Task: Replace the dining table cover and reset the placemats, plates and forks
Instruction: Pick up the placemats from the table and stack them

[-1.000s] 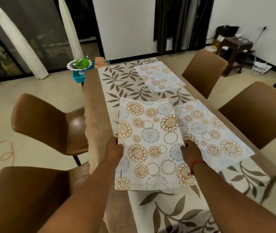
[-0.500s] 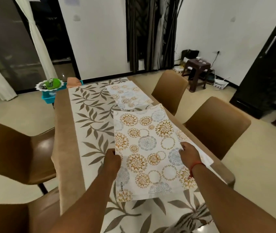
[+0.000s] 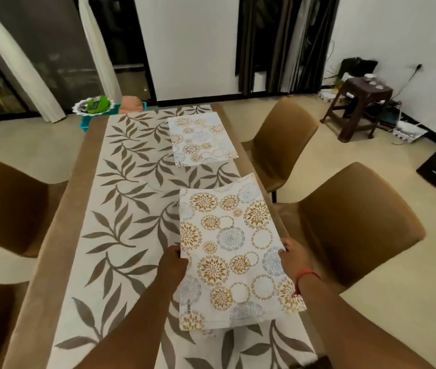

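While placemat (image 3: pixel 231 251) spans between hands, left grip (image 3: pixel 173 262) and right grip (image 3: pixel 292 259) pinch its side edges.

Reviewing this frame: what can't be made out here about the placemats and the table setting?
- Head view: how many placemats are in the held stack; the top one covers the rest.
- Fingertips of left hand and right hand: tucked under the mats.
- Items on the stool: too small.
- Table's near end: cut off by the bottom edge.

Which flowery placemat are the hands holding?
The near floral placemat, gripped at its sides by the left hand and right hand. The far floral placemat lies untouched on the leaf-patterned table cover.
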